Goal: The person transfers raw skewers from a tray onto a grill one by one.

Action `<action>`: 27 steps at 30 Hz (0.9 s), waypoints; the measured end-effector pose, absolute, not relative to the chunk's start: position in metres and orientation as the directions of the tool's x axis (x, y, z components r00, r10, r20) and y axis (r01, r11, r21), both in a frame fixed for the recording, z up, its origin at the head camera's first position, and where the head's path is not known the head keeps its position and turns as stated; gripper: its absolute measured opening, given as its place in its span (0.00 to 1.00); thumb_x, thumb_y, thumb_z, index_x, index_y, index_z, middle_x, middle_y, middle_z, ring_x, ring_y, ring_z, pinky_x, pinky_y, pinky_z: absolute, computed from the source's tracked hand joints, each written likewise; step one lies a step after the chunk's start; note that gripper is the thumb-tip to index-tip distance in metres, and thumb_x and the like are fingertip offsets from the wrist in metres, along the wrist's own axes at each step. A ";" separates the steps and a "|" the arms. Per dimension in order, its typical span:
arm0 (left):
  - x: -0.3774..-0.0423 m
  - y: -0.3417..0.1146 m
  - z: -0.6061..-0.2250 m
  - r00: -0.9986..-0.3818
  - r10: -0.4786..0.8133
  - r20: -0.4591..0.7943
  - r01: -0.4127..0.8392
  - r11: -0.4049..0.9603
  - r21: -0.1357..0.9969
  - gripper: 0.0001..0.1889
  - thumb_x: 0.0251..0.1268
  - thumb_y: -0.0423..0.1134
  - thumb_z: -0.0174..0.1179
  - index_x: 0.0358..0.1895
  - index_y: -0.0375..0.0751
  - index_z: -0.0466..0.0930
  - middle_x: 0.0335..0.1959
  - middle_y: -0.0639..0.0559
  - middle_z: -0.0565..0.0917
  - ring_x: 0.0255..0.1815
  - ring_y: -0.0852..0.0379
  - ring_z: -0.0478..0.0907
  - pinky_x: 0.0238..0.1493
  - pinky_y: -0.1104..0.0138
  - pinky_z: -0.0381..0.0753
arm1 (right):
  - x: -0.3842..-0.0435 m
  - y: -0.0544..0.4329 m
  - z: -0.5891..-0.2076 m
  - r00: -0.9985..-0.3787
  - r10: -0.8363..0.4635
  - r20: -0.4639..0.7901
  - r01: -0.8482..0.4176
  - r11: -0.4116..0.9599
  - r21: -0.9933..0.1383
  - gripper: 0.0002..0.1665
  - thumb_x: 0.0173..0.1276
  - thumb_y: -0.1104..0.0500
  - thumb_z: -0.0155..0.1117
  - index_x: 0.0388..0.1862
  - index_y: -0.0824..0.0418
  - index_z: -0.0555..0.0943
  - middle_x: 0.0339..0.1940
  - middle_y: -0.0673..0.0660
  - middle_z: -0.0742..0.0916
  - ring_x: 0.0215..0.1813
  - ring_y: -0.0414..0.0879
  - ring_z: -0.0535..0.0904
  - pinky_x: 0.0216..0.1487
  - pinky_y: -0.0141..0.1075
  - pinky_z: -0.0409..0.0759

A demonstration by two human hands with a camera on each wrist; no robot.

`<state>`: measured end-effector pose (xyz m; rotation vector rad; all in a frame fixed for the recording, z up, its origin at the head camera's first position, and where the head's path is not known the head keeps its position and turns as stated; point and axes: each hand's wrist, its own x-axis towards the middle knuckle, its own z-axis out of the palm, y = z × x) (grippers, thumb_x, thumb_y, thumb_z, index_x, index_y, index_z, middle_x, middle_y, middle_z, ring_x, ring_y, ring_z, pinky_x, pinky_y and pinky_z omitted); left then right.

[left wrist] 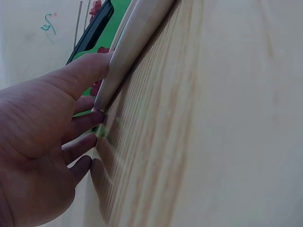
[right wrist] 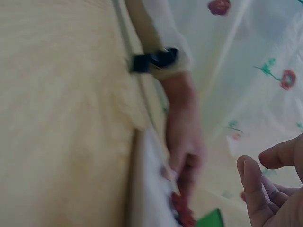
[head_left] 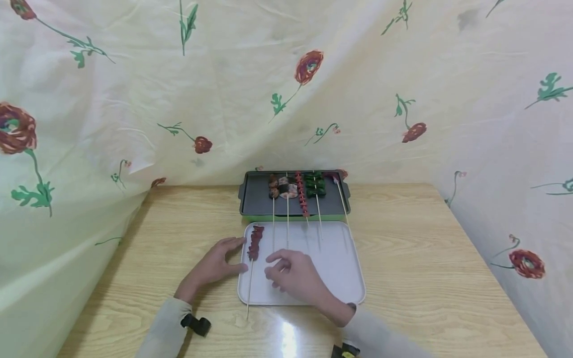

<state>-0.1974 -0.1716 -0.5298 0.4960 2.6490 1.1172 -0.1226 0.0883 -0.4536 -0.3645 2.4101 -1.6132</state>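
A skewer of dark red meat pieces lies along the left side of the white tray, its bare stick reaching past the near rim. My left hand touches the tray's left edge, thumb and fingertips spread beside that skewer. In the left wrist view, the thumb of the left hand rests at the tray's rim. Over the middle of the tray is my right hand, its fingers loosely bent. The right wrist view shows a gap between thumb and forefinger of this right hand, with nothing in it.
Behind the tray stands a dark grill pan with a green base. Several skewers lie on it, among them a green one, a thin red one and a black-banded roll. Their sticks overhang the tray. A flowered cloth hangs behind.
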 end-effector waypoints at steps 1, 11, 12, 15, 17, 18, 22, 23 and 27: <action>-0.197 -0.172 -0.530 -0.918 0.391 -0.072 0.222 0.654 0.723 0.41 0.60 0.50 0.75 0.76 0.47 0.69 0.76 0.44 0.70 0.79 0.40 0.60 0.79 0.44 0.60 | -0.120 0.086 -0.458 -0.944 -0.328 -0.049 -0.078 0.362 -0.929 0.16 0.69 0.56 0.68 0.51 0.64 0.85 0.32 0.59 0.91 0.27 0.51 0.87 0.23 0.35 0.84; -0.197 -0.173 -0.530 -0.909 0.415 -0.025 0.270 0.635 0.724 0.41 0.60 0.49 0.74 0.76 0.43 0.69 0.75 0.40 0.71 0.78 0.38 0.62 0.79 0.43 0.60 | -0.101 0.067 -0.489 -0.926 -0.357 -0.126 -0.006 0.346 -0.938 0.19 0.67 0.56 0.69 0.52 0.64 0.85 0.27 0.48 0.91 0.30 0.44 0.88 0.37 0.34 0.87; -0.197 -0.173 -0.530 -0.910 0.413 -0.028 0.265 0.634 0.726 0.41 0.60 0.49 0.75 0.76 0.44 0.69 0.75 0.41 0.71 0.78 0.38 0.62 0.79 0.44 0.60 | -0.100 0.065 -0.491 -0.924 -0.358 -0.133 0.002 0.341 -0.940 0.19 0.67 0.56 0.70 0.53 0.64 0.84 0.27 0.49 0.91 0.30 0.44 0.88 0.37 0.34 0.86; -0.197 -0.173 -0.530 -0.913 0.407 -0.035 0.255 0.634 0.730 0.41 0.60 0.50 0.75 0.76 0.44 0.69 0.75 0.41 0.70 0.78 0.38 0.62 0.78 0.43 0.61 | -0.096 0.061 -0.497 -0.919 -0.357 -0.170 0.059 0.302 -0.951 0.20 0.67 0.57 0.70 0.54 0.65 0.83 0.26 0.53 0.90 0.28 0.48 0.87 0.33 0.36 0.87; -0.197 -0.173 -0.530 -0.914 0.403 -0.043 0.245 0.635 0.733 0.41 0.60 0.50 0.75 0.76 0.45 0.69 0.75 0.41 0.70 0.78 0.38 0.61 0.78 0.43 0.60 | -0.094 0.059 -0.502 -0.915 -0.359 -0.185 0.088 0.269 -0.959 0.22 0.67 0.58 0.70 0.56 0.68 0.82 0.25 0.56 0.89 0.24 0.49 0.86 0.27 0.38 0.88; -0.198 -0.173 -0.531 -0.915 0.402 -0.045 0.243 0.635 0.733 0.41 0.60 0.50 0.75 0.76 0.46 0.69 0.75 0.41 0.70 0.78 0.38 0.61 0.78 0.43 0.60 | -0.093 0.058 -0.504 -0.913 -0.360 -0.194 0.105 0.253 -0.962 0.22 0.67 0.59 0.70 0.56 0.69 0.82 0.24 0.58 0.89 0.22 0.50 0.85 0.24 0.39 0.87; -0.198 -0.174 -0.532 -0.912 0.407 -0.043 0.248 0.632 0.734 0.42 0.59 0.50 0.75 0.76 0.45 0.69 0.76 0.40 0.69 0.78 0.37 0.61 0.79 0.43 0.59 | -0.092 0.056 -0.511 -0.905 -0.368 -0.215 0.135 0.231 -0.964 0.22 0.67 0.60 0.69 0.57 0.71 0.80 0.22 0.58 0.88 0.18 0.46 0.82 0.20 0.40 0.87; -0.198 -0.174 -0.532 -0.913 0.406 -0.042 0.247 0.631 0.735 0.42 0.59 0.50 0.75 0.76 0.45 0.69 0.76 0.40 0.69 0.78 0.37 0.61 0.79 0.43 0.59 | -0.092 0.055 -0.512 -0.903 -0.369 -0.220 0.141 0.230 -0.963 0.22 0.67 0.61 0.69 0.56 0.71 0.81 0.23 0.57 0.88 0.18 0.45 0.82 0.20 0.40 0.87; -0.198 -0.174 -0.532 -0.913 0.405 -0.045 0.244 0.630 0.737 0.42 0.59 0.51 0.75 0.76 0.45 0.69 0.76 0.39 0.69 0.78 0.37 0.60 0.79 0.42 0.59 | -0.091 0.053 -0.514 -0.897 -0.379 -0.228 0.149 0.225 -0.963 0.21 0.68 0.62 0.69 0.56 0.71 0.80 0.23 0.57 0.89 0.17 0.44 0.82 0.20 0.39 0.87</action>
